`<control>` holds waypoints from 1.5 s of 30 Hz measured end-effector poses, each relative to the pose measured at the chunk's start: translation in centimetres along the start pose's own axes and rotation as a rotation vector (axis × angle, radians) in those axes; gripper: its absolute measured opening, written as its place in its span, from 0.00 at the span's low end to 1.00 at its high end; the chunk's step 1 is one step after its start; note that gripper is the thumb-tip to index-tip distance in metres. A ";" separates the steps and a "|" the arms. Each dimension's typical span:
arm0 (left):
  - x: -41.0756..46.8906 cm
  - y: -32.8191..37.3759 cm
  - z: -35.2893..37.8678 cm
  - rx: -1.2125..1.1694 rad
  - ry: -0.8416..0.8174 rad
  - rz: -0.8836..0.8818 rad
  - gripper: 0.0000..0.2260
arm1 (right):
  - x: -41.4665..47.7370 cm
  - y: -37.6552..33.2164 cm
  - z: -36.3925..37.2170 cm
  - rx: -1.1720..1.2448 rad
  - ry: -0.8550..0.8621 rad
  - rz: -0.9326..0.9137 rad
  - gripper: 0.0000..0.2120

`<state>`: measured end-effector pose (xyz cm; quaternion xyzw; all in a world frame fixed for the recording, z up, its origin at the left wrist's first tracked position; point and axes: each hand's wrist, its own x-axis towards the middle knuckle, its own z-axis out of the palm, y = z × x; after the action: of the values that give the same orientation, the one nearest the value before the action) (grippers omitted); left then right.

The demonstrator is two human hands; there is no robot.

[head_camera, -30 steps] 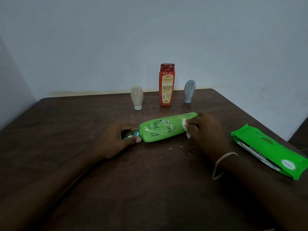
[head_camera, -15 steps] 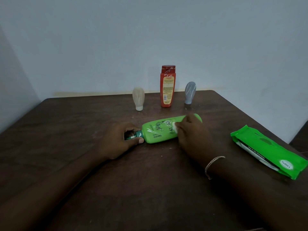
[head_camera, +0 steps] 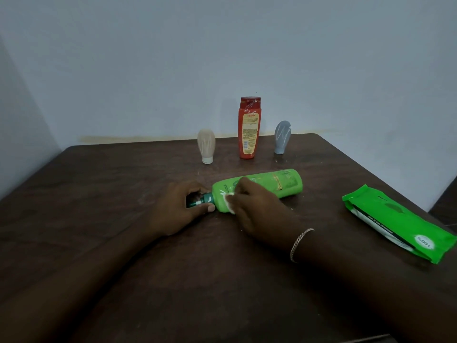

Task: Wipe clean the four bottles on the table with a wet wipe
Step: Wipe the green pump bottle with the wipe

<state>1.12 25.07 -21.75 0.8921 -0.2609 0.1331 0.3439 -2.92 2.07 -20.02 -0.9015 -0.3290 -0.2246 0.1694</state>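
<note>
A green bottle (head_camera: 279, 185) lies on its side in the middle of the dark wooden table (head_camera: 99, 194). My left hand (head_camera: 178, 209) grips its dark green cap end. My right hand (head_camera: 257, 206) presses a white wet wipe (head_camera: 228, 203) against the bottle's shoulder, close to the cap. Behind them stand three bottles: a beige one (head_camera: 206, 148) upside down on its cap at left, a tall orange-red one (head_camera: 249, 128) in the centre, a grey one (head_camera: 282, 137) on its cap at right.
A green pack of wet wipes (head_camera: 398, 220) lies flat at the table's right side, near the edge. A pale wall rises directly behind the table's far edge. Small white specks dot the tabletop around the green bottle.
My right hand has slid the wipe along the green bottle from its base end to the shoulder by the cap. My left hand stays on the cap.
</note>
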 end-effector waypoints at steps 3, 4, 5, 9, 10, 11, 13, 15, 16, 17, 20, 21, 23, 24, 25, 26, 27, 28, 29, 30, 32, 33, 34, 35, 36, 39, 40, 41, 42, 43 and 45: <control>0.0 -0.4 0.1 -0.008 0.010 -0.004 0.18 | -0.7 0.1 0.0 -0.029 -0.009 -0.089 0.10; 0.0 -0.4 0.1 -0.010 0.012 -0.004 0.18 | -0.8 0.5 -0.2 -0.014 0.030 -0.070 0.11; 0.0 -0.4 0.1 -0.008 0.012 -0.005 0.18 | -0.7 0.9 -0.3 0.003 0.067 -0.039 0.11; 0.2 -0.1 0.1 0.016 0.002 -0.004 0.14 | 1.5 1.0 -0.1 0.004 0.055 0.030 0.07; 0.2 0.0 0.1 0.022 0.000 -0.007 0.13 | 2.1 0.7 0.1 -0.001 0.030 0.005 0.07; 0.2 0.0 0.1 0.023 0.001 -0.015 0.12 | 2.6 0.3 0.3 -0.006 0.007 -0.030 0.07; 0.1 -0.1 0.0 0.019 0.011 -0.029 0.11 | 3.2 -0.1 0.6 -0.029 -0.027 -0.118 0.08; 0.0 0.0 -0.2 0.033 0.018 -0.037 0.11 | 3.2 0.1 0.5 -0.034 -0.048 -0.181 0.08; 0.0 -0.1 -0.2 0.033 0.019 -0.036 0.11 | 3.2 0.4 0.5 -0.022 -0.041 -0.191 0.08; 0.0 -0.2 -0.3 0.029 0.017 -0.037 0.11 | 3.1 0.7 0.6 -0.009 -0.021 -0.184 0.08; 0.1 -0.3 -0.5 0.021 0.013 -0.063 0.11 | 3.5 1.1 0.8 0.031 0.044 -0.107 0.06; 0.2 -0.3 -0.5 0.020 0.018 -0.073 0.10 | 3.8 1.0 0.7 0.037 0.043 -0.100 0.06; 0.2 -0.1 -0.6 0.023 0.021 -0.095 0.10 | 4.0 0.6 0.8 0.021 -0.003 -0.143 0.08; 0.2 -0.1 -0.6 0.020 0.017 -0.103 0.10 | 3.7 0.6 0.8 0.009 -0.041 -0.177 0.09; 0.2 -0.2 -0.7 0.017 0.011 -0.110 0.10 | 3.3 0.7 0.8 0.002 -0.075 -0.203 0.09; 0.3 -0.4 -0.7 0.017 0.004 -0.116 0.11 | 2.8 1.1 0.7 0.003 -0.094 -0.211 0.09; 0.3 -0.5 -0.8 0.016 -0.002 -0.121 0.11 | 2.4 1.5 0.5 0.012 -0.089 -0.198 0.08; 0.2 -0.6 -0.8 0.017 -0.003 -0.121 0.11 | 2.2 2.1 0.3 0.032 -0.060 -0.170 0.07; 0.3 -0.6 -0.8 0.022 0.000 -0.120 0.12 | 2.4 2.5 0.1 0.060 -0.024 -0.131 0.06; 0.3 -0.6 -0.7 0.027 0.005 -0.121 0.12 | 2.7 2.8 0.0 0.091 0.007 -0.094 0.05; 0.3 -0.6 -0.7 0.027 0.009 -0.126 0.12 | 3.5 2.4 0.1 0.115 0.021 -0.059 0.05; 0.3 -0.7 -0.7 0.023 0.008 -0.128 0.12 | 3.8 1.7 0.4 0.105 0.008 -0.074 0.07; 0.2 -0.8 -0.8 0.014 0.009 -0.128 0.12 | 4.0 1.1 0.9 0.094 -0.014 -0.105 0.08; 0.2 -0.9 -1.0 0.008 0.011 -0.126 0.11 | 4.0 0.5 1.3 0.089 -0.040 -0.143 0.09; 0.0 -1.0 -1.1 0.003 0.016 -0.123 0.10 | 3.8 0.1 1.6 0.085 -0.069 -0.181 0.09; -0.2 -1.5 -1.5 -0.002 0.028 -0.124 0.11 | 3.3 0.5 1.6 0.092 -0.104 -0.230 0.08; -0.3 -1.5 -1.7 0.001 0.034 -0.118 0.12 | 3.3 0.9 1.5 0.106 -0.086 -0.217 0.08; -0.4 -1.5 -1.8 0.004 0.039 -0.115 0.14 | 3.5 1.3 1.4 0.117 -0.065 -0.195 0.08; -0.4 -1.4 -1.9 0.007 0.042 -0.115 0.15 | 3.8 1.5 1.3 0.117 -0.049 -0.177 0.08; -0.4 -1.3 -1.9 0.006 0.047 -0.116 0.15 | 4.2 1.5 1.2 0.106 -0.039 -0.167 0.08; -0.5 -1.2 -1.9 0.007 0.064 -0.117 0.11 | 5.0 1.2 1.3 0.079 -0.024 -0.168 0.09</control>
<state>1.25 27.30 -21.18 0.9024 -0.1969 0.1421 0.3560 1.69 4.45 -18.73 -0.8660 -0.4141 -0.2139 0.1813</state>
